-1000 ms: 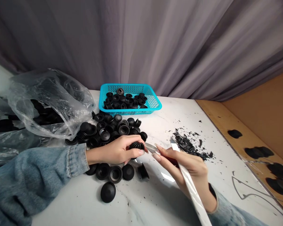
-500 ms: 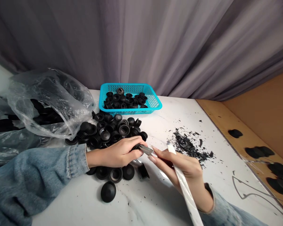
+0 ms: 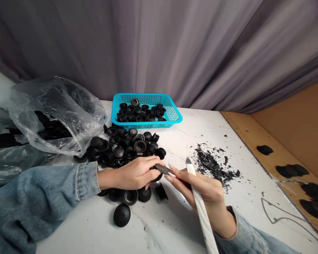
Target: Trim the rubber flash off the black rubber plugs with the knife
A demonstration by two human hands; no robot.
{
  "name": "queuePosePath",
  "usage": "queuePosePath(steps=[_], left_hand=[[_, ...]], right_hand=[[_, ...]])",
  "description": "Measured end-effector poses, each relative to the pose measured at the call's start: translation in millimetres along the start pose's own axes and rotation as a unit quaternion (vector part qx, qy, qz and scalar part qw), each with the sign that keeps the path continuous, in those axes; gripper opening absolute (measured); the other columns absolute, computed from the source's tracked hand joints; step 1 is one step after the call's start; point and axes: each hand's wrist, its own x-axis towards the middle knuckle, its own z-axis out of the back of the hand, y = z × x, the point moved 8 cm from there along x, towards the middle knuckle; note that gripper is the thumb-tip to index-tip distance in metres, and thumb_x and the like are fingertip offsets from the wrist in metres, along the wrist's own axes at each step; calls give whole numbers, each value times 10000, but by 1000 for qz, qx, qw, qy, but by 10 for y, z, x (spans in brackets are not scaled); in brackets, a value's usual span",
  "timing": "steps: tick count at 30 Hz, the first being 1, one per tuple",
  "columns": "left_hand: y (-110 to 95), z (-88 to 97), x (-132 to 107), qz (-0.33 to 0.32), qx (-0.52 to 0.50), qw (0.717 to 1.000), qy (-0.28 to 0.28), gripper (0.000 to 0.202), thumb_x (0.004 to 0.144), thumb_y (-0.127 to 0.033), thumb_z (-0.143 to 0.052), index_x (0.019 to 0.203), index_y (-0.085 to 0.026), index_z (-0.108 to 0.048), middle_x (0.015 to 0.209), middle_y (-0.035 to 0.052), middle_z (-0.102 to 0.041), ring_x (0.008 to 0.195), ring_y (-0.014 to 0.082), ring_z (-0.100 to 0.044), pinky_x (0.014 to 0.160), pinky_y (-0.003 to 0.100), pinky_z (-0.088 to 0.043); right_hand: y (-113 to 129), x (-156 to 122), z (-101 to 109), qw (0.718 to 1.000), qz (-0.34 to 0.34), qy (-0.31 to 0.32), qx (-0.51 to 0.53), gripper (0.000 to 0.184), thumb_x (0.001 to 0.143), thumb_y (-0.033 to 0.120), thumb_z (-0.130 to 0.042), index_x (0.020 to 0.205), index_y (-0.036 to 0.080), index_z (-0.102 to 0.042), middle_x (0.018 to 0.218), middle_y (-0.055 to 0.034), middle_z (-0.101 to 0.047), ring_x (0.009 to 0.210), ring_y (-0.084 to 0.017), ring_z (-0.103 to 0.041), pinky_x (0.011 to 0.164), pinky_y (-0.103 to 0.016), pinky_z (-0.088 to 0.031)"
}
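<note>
My left hand is closed around a black ribbed rubber plug, mostly hidden by the fingers. Between finger and thumb, my right hand pinches a short grey metal blade, whose pointed end meets the plug. A white-wrapped stick with a metal tip slants across the right hand; whether the fingers grip it I cannot tell. Left and behind the left hand lies a pile of black plugs. One domed plug sits nearer me, and a ribbed piece lies below the blade.
Behind the pile, a blue plastic basket holds several black plugs. A clear plastic bag with black pieces stands at left. Black shavings are heaped at right. Beyond the white tabletop, dark pieces lie on a brown surface.
The plug has turned in my left hand, showing more of its rim below the blade. My right hand and the white stick have shifted slightly left.
</note>
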Motion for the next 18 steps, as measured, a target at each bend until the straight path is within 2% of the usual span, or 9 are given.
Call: queuePosePath(steps=[6, 9, 12, 15, 18], left_hand=[[-44, 32, -5, -39, 71, 996, -25, 218, 887, -175, -330, 969, -131, -527, 859, 47, -531, 761, 142, -544, 725, 249, -448], [-55, 51, 3, -34, 67, 997, -30, 224, 886, -173, -328, 975, -128, -528, 843, 37, -519, 724, 128, -531, 703, 237, -433], [-68, 110, 9, -40, 52, 996, -60, 167, 859, -194, -397, 934, -129, -531, 799, 19, -507, 701, 123, -509, 686, 234, -415], [-58, 158, 10, -43, 40, 994, -88, 116, 808, -229, -491, 874, -140, -524, 800, 13, -517, 734, 134, -488, 690, 238, -396], [-17, 150, 9, -23, 26, 996, -85, 147, 803, -291, -518, 847, -150, -510, 783, 2, -502, 705, 129, -457, 649, 237, -371]], right_hand=[[12, -17, -5, 1000, -7, 16, -9, 101, 797, 132, -612, 853, 164, -690, 551, 0, -601, 381, -92, -501, 343, -206, -412], [19, -8, 18, 1000, -7, 10, -8, 85, 780, 108, -623, 815, 141, -693, 549, -13, -614, 377, -94, -503, 353, -212, -418], [0, 10, 38, 1000, -26, 8, 1, 76, 774, 124, -626, 776, 156, -695, 548, -10, -629, 376, -99, -513, 365, -215, -439], [-4, 18, 63, 999, -33, 4, 6, 83, 774, 140, -629, 799, 176, -700, 585, -15, -664, 389, -105, -534, 382, -217, -462], [-2, 12, 79, 999, -31, 2, 10, 100, 769, 134, -638, 836, 165, -705, 604, -31, -680, 401, -112, -547, 377, -221, -453]])
